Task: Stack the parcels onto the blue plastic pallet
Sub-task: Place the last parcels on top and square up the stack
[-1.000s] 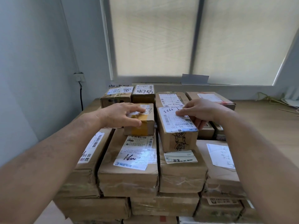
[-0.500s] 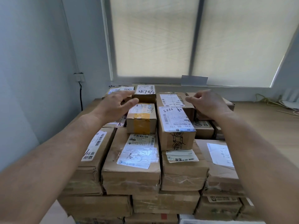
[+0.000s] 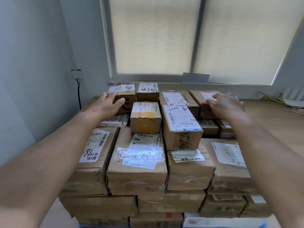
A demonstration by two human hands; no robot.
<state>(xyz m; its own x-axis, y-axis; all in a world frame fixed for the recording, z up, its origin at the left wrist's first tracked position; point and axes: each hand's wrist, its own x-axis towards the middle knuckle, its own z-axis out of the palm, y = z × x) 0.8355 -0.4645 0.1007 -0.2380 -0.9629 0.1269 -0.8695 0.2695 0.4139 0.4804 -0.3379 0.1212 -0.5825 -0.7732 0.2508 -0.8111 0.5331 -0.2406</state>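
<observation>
Left fingers (image 3: 110,96): spread and straight, holding nothing. They lie at the near left corner of a small brown cardboard parcel with a marker smiley on its front (image 3: 127,100). I cannot tell whether they press on it or only hover.
Left hand (image 3: 105,107): palm down, with the thumb stretched across the smiley face of that parcel.
Right fingers (image 3: 219,96): loosely bent, gripping nothing and blurred. They hang over a brown cardboard parcel with a white label at the far right of the top row (image 3: 203,106).
Right hand (image 3: 227,106): it covers the near right part of that parcel, and contact is not readable.
Key relation: both parcels lie ahead of my fingertips in the far row, with my hands well apart. The left hand looks closer to a grip than the right.
Long axis: the smiley parcel seems to run left to right. The right parcel's axis is hidden under my hand.
Between my hands: a small brown parcel banded with orange tape (image 3: 145,120) and a taller brown parcel with an inked figure (image 3: 181,129).
Stack: several layers of brown cardboard parcels reach down toward me.
Blue plastic pallet (image 3: 263,225): only slivers show at the bottom edge, and the rest is buried under the stack.
Hidden: the far sides of the back row and whatever stands behind it.
</observation>
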